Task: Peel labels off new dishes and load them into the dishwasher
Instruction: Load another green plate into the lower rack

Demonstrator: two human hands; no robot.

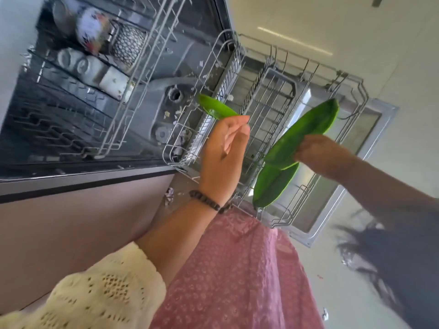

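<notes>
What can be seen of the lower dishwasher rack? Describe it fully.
The lower rack is a grey coated-wire basket, pulled out over the open dishwasher door. It has upright tines and a raised rim. A green leaf-shaped dish lies in its near end. It looks otherwise unloaded.

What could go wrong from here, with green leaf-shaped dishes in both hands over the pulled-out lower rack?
1. The right hand pinches two stacked leaf dishes by one edge only; the lower one could slip and drop onto the lower rack.
2. The left hand holds another leaf dish only at its fingertips, so it may tip while being slotted.
3. Paper scraps, possibly peeled labels, lie around the tub floor and could clog the drain.
</notes>
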